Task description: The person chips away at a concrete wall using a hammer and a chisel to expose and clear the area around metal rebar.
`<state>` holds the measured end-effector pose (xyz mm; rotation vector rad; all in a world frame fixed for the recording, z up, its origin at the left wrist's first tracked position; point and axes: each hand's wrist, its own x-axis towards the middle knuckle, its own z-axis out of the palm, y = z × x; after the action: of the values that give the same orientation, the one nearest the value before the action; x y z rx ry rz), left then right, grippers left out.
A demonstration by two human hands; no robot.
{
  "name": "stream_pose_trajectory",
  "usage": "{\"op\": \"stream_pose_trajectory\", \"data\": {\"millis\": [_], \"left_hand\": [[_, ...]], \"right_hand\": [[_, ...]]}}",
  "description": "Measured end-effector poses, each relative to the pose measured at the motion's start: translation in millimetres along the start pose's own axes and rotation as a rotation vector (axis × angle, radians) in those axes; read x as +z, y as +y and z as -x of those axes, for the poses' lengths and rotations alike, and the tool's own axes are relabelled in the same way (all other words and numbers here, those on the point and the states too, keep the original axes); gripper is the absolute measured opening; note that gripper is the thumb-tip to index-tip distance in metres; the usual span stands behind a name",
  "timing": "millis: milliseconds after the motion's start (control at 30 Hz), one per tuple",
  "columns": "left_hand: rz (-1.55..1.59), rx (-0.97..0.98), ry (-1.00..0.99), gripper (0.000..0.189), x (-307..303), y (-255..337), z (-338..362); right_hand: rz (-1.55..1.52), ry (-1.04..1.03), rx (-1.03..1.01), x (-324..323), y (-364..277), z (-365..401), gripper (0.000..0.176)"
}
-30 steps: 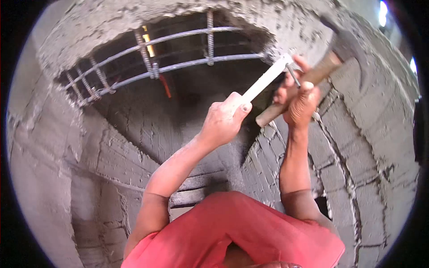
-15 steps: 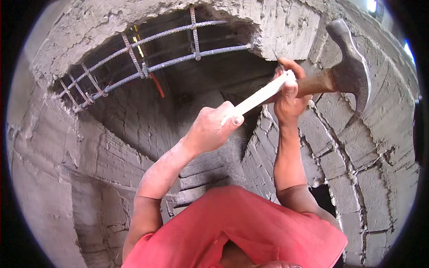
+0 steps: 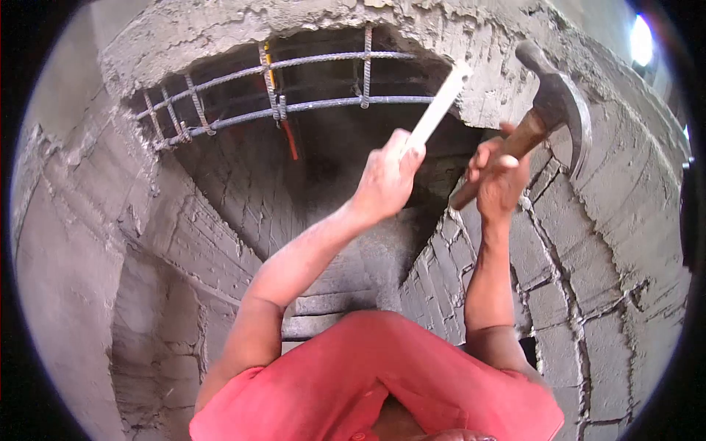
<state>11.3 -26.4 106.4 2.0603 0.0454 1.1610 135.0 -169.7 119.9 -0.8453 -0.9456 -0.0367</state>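
Note:
My left hand [image 3: 386,176] is closed round the lower part of a pale, flat strip [image 3: 439,105], which slants up to the right with its far end near the broken concrete edge. To the right, my right hand [image 3: 501,176] grips the wooden handle of a claw hammer [image 3: 562,99]. The steel head of the hammer points up and right, and its claw curves down. A nail is not visible in either hand. The strip and the hammer are apart.
Curved steel bars [image 3: 323,105] cross a dark opening in the rough concrete [image 3: 272,18]. An orange-red piece [image 3: 290,140] hangs below them. Cracked plastered blocks [image 3: 603,242] line the right side, and a bright light shows at the upper right.
The strip has swung more upright and away from my right hand. My right hand has moved slightly down and right, and the hammer is tilted more steeply. The camera view has shifted.

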Motion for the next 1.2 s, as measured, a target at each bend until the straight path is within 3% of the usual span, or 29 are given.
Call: {"op": "stream_pose_trajectory", "data": {"millis": [67,200,400,500,567,667,733,800,867,900,933,967,1000,1033,1133,1167,1200], "left_hand": [[-0.001,0.029,0.106,0.039,4,-15,-30],[-0.025,0.035,0.187,0.042,13,-30,-60],[0.041,-0.005,0.195,0.044,23,-25,-60],[0.064,-0.033,0.169,0.043,24,-19,-62],[0.08,-0.034,0.161,0.043,24,-18,-63],[0.113,-0.047,0.165,0.042,21,-15,-63],[0.1,-0.021,0.17,0.042,19,-16,-64],[0.104,-0.058,0.167,0.042,16,-13,-67],[0.094,-0.125,0.156,0.044,12,-7,-64],[0.048,-0.044,0.2,0.045,14,-14,-65],[0.003,0.037,0.252,0.046,11,-16,-67],[0.07,-0.033,0.176,0.047,11,-20,-65],[0.064,-0.04,0.177,0.047,10,-18,-62],[0.074,-0.063,0.164,0.047,9,-16,-62],[0.096,-0.082,0.147,0.045,9,-26,-64],[0.065,-0.029,0.181,0.043,9,-29,-64],[0.035,0.024,0.216,0.042,9,-29,-65]], "right_hand": [[-0.112,-0.075,-0.022,-6,6,18,0.049],[-0.089,-0.091,-0.015,-14,11,40,0.061],[-0.036,-0.053,0.025,-23,-12,45,0.062],[-0.375,0.038,-0.162,-7,-44,24,0.071],[-0.101,-0.033,-0.579,20,-69,8,0.076],[-0.2,-0.135,-0.888,40,-65,-21,0.081],[-0.043,-0.092,-0.689,29,-11,-33,0.072],[0.506,-0.158,-0.07,22,11,-37,0.059],[0.521,-0.112,-0.023,17,9,-24,0.053],[0.541,-0.078,-0.022,22,8,-29,0.048],[0.222,0.002,0.004,32,-4,-20,0.042],[0.029,-0.038,-0.095,37,-18,-19,0.043],[-0.095,-0.087,-0.227,40,-29,-19,0.051],[-0.242,0.013,-0.347,48,-34,-19,0.066],[-0.251,-0.145,-0.852,50,-20,-37,0.081],[-0.309,-0.156,-0.802,41,13,-40,0.081],[-0.185,-0.391,-0.623,9,56,-54,0.073]]}}
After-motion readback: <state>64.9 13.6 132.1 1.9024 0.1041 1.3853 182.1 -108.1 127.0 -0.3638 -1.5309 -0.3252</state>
